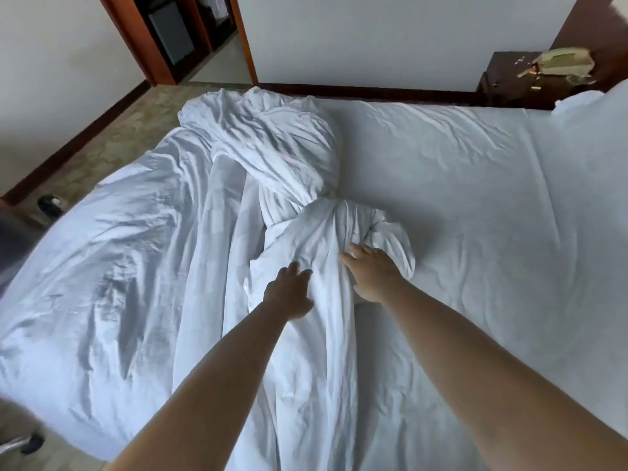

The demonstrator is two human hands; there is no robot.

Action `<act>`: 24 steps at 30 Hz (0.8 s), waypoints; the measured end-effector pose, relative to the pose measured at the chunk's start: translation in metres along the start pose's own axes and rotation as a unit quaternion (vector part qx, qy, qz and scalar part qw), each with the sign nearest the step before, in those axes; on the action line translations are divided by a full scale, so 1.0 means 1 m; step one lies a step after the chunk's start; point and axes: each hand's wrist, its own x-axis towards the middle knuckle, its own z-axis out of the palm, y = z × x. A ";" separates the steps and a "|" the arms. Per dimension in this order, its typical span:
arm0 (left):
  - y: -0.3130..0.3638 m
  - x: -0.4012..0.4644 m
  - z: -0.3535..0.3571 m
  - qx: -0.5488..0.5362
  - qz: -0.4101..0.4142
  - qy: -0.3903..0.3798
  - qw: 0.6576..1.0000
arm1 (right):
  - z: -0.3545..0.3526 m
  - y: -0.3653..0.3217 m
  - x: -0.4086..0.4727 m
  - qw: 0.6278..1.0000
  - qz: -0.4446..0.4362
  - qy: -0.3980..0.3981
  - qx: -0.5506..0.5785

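Visible body: two hands and two forearms.
Left hand [289, 290]: bare, fingers and thumb uncovered.
Right hand [372, 273]: bare, wrist uncovered.
Left forearm [217, 385]: bare along its whole visible length.
Right forearm [492, 362]: bare likewise.
Nail detail is too small to tell.

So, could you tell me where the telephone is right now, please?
In the head view, the telephone sits at upper right on the dark bedside cabinet, beyond the bed.
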 end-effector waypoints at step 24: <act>-0.003 0.173 0.050 0.001 -0.119 -0.171 0.978 | 0.051 0.038 0.186 0.975 -0.140 -0.035 -0.169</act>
